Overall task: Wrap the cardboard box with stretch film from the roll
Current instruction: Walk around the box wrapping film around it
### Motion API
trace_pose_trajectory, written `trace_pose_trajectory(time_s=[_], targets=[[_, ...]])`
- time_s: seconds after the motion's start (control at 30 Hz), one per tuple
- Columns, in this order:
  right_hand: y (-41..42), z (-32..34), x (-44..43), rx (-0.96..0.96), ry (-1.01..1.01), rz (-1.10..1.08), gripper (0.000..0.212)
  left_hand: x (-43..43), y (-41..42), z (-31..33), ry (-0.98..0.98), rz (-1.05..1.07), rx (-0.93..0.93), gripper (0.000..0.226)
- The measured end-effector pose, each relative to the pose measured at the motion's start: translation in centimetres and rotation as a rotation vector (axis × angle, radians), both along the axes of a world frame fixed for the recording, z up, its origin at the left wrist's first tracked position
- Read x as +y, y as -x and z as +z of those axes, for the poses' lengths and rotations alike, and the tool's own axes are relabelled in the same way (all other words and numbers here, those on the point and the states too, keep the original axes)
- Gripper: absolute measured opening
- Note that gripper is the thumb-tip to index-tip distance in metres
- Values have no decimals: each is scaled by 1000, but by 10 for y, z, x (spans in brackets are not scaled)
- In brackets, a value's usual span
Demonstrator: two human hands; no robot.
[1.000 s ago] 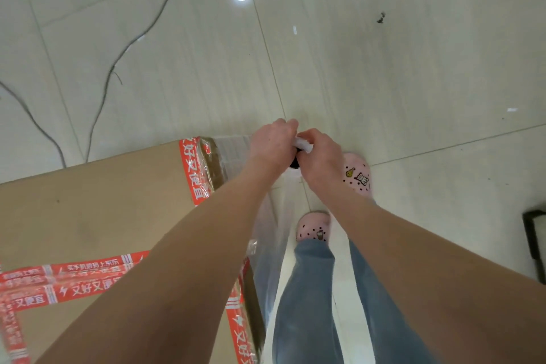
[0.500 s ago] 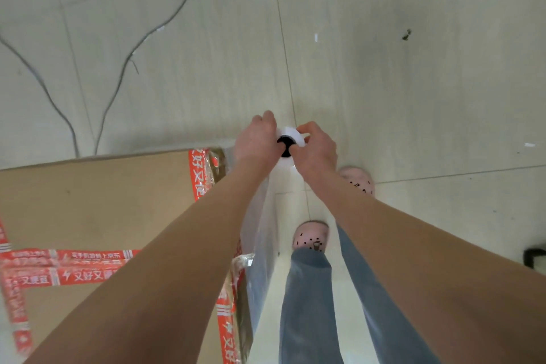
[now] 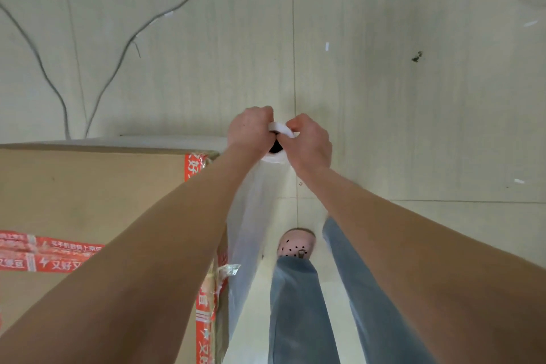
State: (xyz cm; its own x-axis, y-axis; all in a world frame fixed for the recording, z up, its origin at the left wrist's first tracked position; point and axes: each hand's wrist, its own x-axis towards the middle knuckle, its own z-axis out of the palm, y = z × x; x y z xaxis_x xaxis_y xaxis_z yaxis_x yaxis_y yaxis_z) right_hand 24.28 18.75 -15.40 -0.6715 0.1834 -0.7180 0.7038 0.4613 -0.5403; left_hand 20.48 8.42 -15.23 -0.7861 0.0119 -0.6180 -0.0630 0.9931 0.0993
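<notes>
Pale floor tiles filled the view, with two thin cables trailing across them at the far left. A big cardboard box, sealed with red tape, stood on the floor at the person's left. Just past its far corner the left hand and right hand met over the roll. It stood upright, so only its white top rim and dark core hole showed. Each grip was curled round that top end, one on either side, though how the fingers lay beneath could not be seen. From the roll a sheet of clear film ran back along the box's near side, above a pink shoe and jeans. The step looked to be paying film out toward that corner. To do it well, the roll should stay upright and close to the cardboard. The pull should be firm enough to take out slack without tearing the film. The core should be allowed to turn in the fingers while walking round the corner, and each band ought to overlap the last.
</notes>
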Motion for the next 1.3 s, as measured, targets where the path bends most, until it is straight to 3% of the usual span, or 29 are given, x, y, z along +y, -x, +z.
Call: trace_pose_trajectory(time_s=[0.13,0.27,0.37,0.47,0.53,0.67,0.73,0.93,1.07,1.23,1.3], targets=[[15,-4,-12,-127,121,-66,38,-15,13,0,-12,292,28,22],[34,-4,-19,-146,168,-119,39,-26,20,-4,-8,469,-96,29],[41,-3,-19,-150,155,-124,40,-26,20,0,-59,454,-149,38],[44,-3,-19,-161,133,-92,39,-17,23,1,-83,214,-117,50],[46,-5,-20,-170,114,-61,40,-14,30,0,-35,62,-102,44],[55,-5,-21,-174,74,7,39,-12,49,3,65,-45,-123,24],[66,-2,-22,-162,39,37,39,-15,57,4,48,3,-112,23],[103,3,-41,4,70,-23,41,-40,80,-2,-39,489,-59,13],[122,4,-57,-125,161,-151,43,-58,87,-4,-21,656,-81,30],[132,3,-62,-149,146,-177,25,-71,103,-5,-130,521,-150,22],[136,4,-64,-145,104,-106,24,-70,114,-2,-140,349,-135,38]])
